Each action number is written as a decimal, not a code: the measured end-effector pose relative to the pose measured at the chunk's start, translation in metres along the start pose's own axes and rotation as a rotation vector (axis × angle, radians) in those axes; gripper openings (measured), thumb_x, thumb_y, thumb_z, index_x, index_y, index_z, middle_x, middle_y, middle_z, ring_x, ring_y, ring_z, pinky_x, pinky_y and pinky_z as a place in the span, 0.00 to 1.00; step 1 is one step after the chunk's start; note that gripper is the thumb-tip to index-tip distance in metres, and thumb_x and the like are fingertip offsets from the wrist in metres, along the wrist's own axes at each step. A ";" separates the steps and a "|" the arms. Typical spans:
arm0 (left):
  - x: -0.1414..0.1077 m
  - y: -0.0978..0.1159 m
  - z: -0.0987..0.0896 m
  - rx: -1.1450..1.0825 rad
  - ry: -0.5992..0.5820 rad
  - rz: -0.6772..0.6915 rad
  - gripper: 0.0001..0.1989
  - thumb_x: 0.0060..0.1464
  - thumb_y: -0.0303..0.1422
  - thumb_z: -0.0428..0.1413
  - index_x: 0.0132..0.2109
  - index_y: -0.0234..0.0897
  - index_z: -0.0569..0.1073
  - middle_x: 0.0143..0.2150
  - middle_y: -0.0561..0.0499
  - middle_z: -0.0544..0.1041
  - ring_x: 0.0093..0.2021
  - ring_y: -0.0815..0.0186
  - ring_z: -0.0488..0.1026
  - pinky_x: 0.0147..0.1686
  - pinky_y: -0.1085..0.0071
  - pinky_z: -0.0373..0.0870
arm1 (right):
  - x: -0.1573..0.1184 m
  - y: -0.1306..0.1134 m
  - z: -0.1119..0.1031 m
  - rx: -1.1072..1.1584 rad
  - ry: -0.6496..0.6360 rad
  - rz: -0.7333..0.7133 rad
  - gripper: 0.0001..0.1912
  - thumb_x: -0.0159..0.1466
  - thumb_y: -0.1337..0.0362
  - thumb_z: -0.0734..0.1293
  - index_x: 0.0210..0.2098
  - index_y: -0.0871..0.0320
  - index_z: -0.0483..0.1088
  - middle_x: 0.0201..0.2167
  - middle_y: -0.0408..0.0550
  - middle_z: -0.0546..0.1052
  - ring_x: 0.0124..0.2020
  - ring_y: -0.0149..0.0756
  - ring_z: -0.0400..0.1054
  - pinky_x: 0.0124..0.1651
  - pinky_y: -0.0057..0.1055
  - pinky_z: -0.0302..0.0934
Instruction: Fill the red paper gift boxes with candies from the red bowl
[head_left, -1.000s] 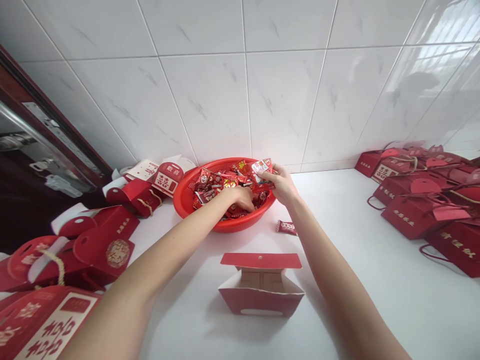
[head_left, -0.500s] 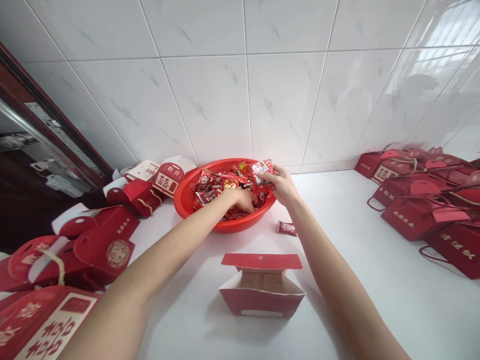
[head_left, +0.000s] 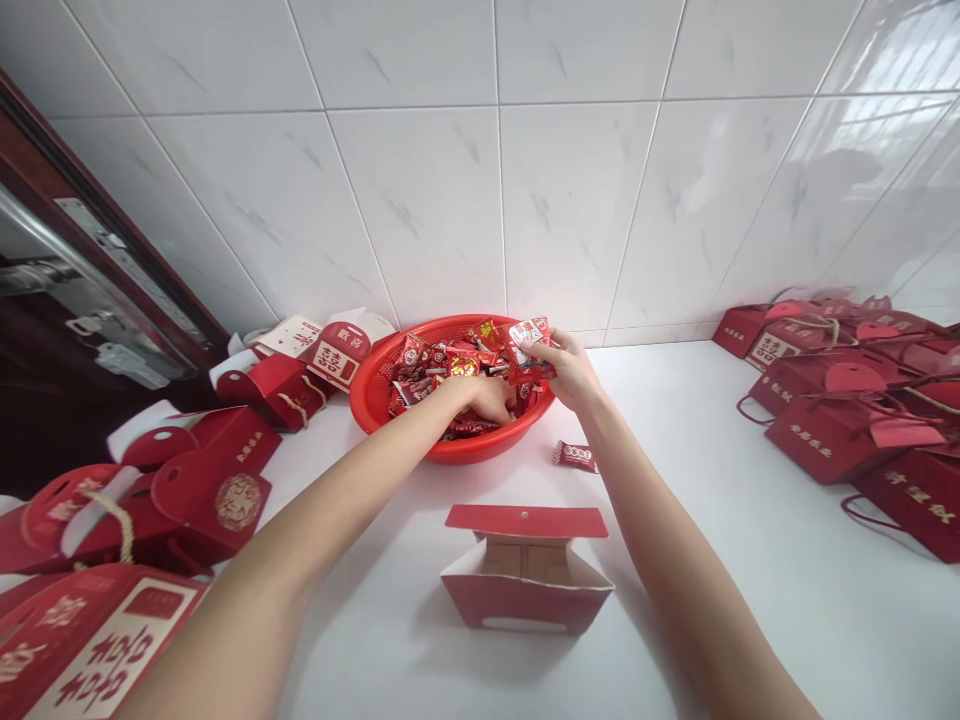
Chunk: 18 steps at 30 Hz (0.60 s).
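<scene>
A red plastic basket [head_left: 367,395] stands against the wall, heaped with wrapped sweets [head_left: 439,370]. My left hand [head_left: 489,398] reaches down into the heap with its fingers curled; what they close on is hidden among the wrappers. Over the basket's right rim, my right hand [head_left: 571,368] is closed on red candy packets [head_left: 529,345], the front one with a white printed patch. An open red gift box [head_left: 527,600] stands upright between my forearms, its flap raised and its inside showing.
One wrapped sweet [head_left: 576,456] lies on the white table [head_left: 697,480] beside my right wrist. Red gift boxes with cord handles [head_left: 202,490] crowd the left side. More closed boxes [head_left: 832,430] are grouped at right. A tiled wall [head_left: 570,220] borders the back.
The camera view has shifted slightly. My left hand stays in the sweets, and my right hand keeps the packets at the basket's rim with hardly any movement.
</scene>
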<state>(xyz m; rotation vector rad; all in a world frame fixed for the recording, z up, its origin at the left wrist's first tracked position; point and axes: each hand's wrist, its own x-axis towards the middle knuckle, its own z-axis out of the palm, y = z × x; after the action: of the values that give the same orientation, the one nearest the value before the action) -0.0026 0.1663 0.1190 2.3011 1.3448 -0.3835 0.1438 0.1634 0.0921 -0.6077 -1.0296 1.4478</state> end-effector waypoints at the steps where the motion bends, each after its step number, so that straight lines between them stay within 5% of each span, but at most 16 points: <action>1: 0.001 -0.001 0.000 0.008 0.002 0.011 0.03 0.35 0.32 0.58 0.22 0.40 0.70 0.20 0.51 0.72 0.24 0.60 0.68 0.29 0.66 0.63 | 0.000 0.000 0.000 0.003 0.000 0.003 0.22 0.42 0.63 0.81 0.33 0.56 0.71 0.28 0.42 0.80 0.30 0.37 0.75 0.36 0.34 0.72; 9: 0.002 -0.006 0.001 -0.019 0.048 0.028 0.06 0.35 0.30 0.58 0.20 0.40 0.66 0.19 0.53 0.69 0.22 0.62 0.65 0.27 0.65 0.62 | 0.001 0.001 -0.001 0.022 0.005 0.003 0.20 0.43 0.65 0.81 0.33 0.57 0.73 0.29 0.43 0.79 0.29 0.36 0.74 0.33 0.33 0.70; 12: 0.004 -0.005 0.000 0.003 -0.023 0.038 0.02 0.36 0.29 0.56 0.24 0.40 0.71 0.20 0.53 0.71 0.23 0.61 0.67 0.28 0.66 0.63 | 0.001 0.001 0.000 0.015 0.006 -0.005 0.21 0.43 0.64 0.82 0.33 0.56 0.72 0.28 0.42 0.79 0.29 0.37 0.75 0.35 0.34 0.71; 18: 0.009 -0.001 -0.005 0.111 -0.188 0.057 0.16 0.37 0.30 0.54 0.36 0.39 0.80 0.34 0.49 0.81 0.34 0.57 0.75 0.34 0.67 0.68 | 0.001 0.001 0.001 0.019 0.009 -0.023 0.22 0.40 0.63 0.82 0.31 0.57 0.72 0.26 0.42 0.79 0.30 0.38 0.76 0.37 0.34 0.73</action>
<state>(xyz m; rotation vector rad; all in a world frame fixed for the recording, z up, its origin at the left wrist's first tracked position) 0.0015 0.1760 0.1186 2.3201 1.1910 -0.6527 0.1420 0.1640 0.0919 -0.5868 -1.0115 1.4316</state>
